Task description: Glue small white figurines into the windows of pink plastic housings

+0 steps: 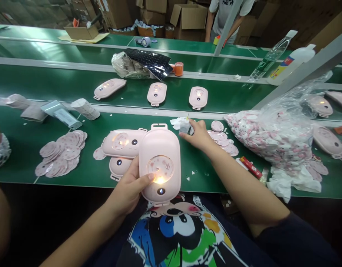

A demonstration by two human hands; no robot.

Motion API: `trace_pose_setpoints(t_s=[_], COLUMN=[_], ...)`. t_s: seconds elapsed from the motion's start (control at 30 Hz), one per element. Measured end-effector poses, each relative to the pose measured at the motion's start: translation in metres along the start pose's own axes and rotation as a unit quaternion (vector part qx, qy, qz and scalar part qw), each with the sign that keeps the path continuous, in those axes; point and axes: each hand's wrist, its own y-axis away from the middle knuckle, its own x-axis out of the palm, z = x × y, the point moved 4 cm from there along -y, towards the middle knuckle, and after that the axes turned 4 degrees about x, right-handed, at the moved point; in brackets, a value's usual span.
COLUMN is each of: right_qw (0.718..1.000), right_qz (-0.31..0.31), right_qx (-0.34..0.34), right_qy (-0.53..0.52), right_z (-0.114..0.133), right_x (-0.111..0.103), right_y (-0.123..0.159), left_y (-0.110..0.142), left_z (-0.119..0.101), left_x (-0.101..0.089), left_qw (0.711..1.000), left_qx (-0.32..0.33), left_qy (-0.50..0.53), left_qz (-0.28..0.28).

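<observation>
My left hand grips a pale pink plastic device by its left side, the thumb lying on its front. The device is upright, with a round printed disc, a glowing light and a small dark display. Over the bench, my right hand has thumb and forefinger around a small translucent container, beside a crumpled white tissue. A second pink device lies lit behind my left hand, partly over a third. Round printed discs lie loosely piled near my right wrist.
More discs are spread at the left. A bulging clear bag of small pink-and-white pieces sits right, near a red tube. Several pink devices rest on the strip behind. A person stands across the bench.
</observation>
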Motion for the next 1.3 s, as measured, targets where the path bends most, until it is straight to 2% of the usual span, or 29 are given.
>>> trace_pose_setpoints(t_s=[0.1,0.2,0.23,0.27,0.37,0.43,0.53,0.7,0.87,1.3], right_qw=[0.998,0.993,0.989,0.977,0.914,0.884,0.865,0.836,0.794,0.798], right_qz=[-0.004,0.025,0.058,0.132,0.358,0.437,0.492,0.543,0.576,0.568], right_qx=[-0.054,-0.114,-0.134,-0.162,-0.160,-0.109,-0.029,0.076,0.161,0.177], right_qy=[0.022,0.020,0.020,0.035,0.108,0.125,0.092,-0.014,-0.109,-0.100], right_z=[0.013,0.030,0.036,0.042,0.052,0.054,0.058,0.059,0.057,0.061], right_x=[-0.004,-0.024,-0.031,-0.035,-0.042,-0.044,-0.041,-0.031,-0.025,-0.028], right_y=[0.012,0.044,0.057,0.072,0.115,0.134,0.145,0.146,0.152,0.152], left_y=[0.000,0.002,0.002,0.003,0.005,0.004,0.003,0.004,0.007,0.008], left_z=[0.000,0.000,0.000,0.000,-0.001,-0.002,-0.003,-0.006,-0.003,-0.007], left_x=[-0.002,-0.007,-0.008,-0.010,-0.011,-0.008,-0.001,0.003,-0.001,0.001], left_qw=[1.000,0.998,0.997,0.995,0.983,0.973,0.960,0.937,0.948,0.950], left_qx=[0.013,0.034,0.045,0.057,0.099,0.117,0.138,0.186,0.183,0.189], left_qy=[-0.012,-0.040,-0.056,-0.077,-0.154,-0.196,-0.234,-0.283,-0.252,-0.241], left_qz=[0.008,0.019,0.020,0.022,0.020,0.030,0.064,0.083,0.061,0.062])
